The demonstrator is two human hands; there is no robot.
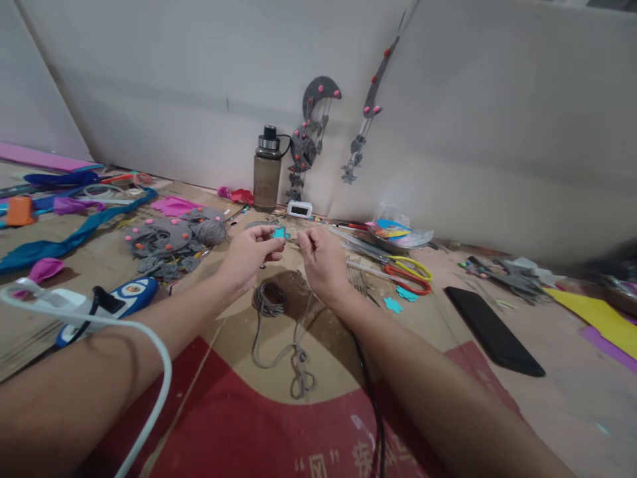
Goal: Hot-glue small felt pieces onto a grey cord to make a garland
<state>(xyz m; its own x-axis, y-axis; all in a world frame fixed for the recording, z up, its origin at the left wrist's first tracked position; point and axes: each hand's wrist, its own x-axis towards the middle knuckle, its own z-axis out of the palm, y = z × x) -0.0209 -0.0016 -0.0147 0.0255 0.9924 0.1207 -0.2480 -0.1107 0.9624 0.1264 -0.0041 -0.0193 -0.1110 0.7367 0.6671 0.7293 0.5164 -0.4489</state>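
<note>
My left hand (251, 255) pinches a small teal foam shape (279, 233) between thumb and fingers. My right hand (321, 259) is closed in a pinch just to the right of it, holding something thin that I cannot make out. Both hands hover above a cardboard sheet (239, 372). Under them a grey cord (279, 332) lies partly coiled and trails toward me in loops. Two more teal shapes (399, 300) lie on the cardboard right of my right wrist.
A brown bottle (267, 171) and a small white clock (299, 209) stand by the wall. Grey felt pieces (169, 242) lie left. Red and yellow scissors (411, 273), a black phone (492, 330), yellow foam (597, 315) lie right. A white cable (99, 325) crosses my left arm.
</note>
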